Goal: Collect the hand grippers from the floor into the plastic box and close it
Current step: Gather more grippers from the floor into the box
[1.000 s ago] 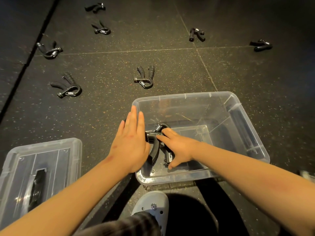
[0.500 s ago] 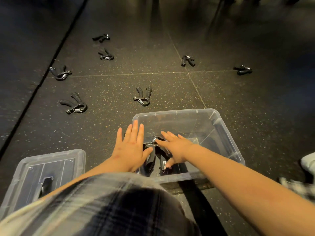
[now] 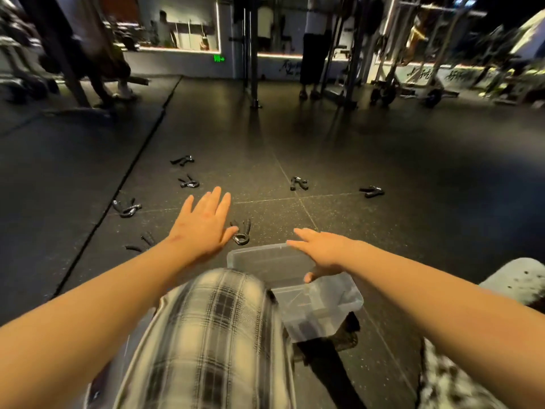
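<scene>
Neither hand holds anything. The left hand (image 3: pixel 203 225) hovers palm-down over the floor with its fingers straight and slightly spread. The right hand (image 3: pixel 321 249) is just as loose, its fingers reaching past the far rim of the clear rectangular plastic box (image 3: pixel 336 299) and its thumb hanging over the opening. Just beside the left thumb, beyond the box's far left corner, lies a black V-shaped hand gripper with a metal spring loop (image 3: pixel 241 233), its handles pointing away. It looks like the natural next pick. The left hand should drop onto it and curl round both handles together rather than hook the loop, so it cannot swing, then carry it clear over the rim before letting go. More grippers lie on the black speckled rubber floor (image 3: pixel 398 246). One is half hidden behind the left forearm (image 3: pixel 141 242). Three lie further out along the floor's long left seam (image 3: pixel 126 208) (image 3: pixel 188 183) (image 3: pixel 182 160). Two are past the crossing of the tile seams (image 3: pixel 298 183) (image 3: pixel 371 191). A plaid-clad knee (image 3: pixel 212 320) and motion blur hide what the box contains. I cannot make out a lid, so closing looks a long way off.
</scene>
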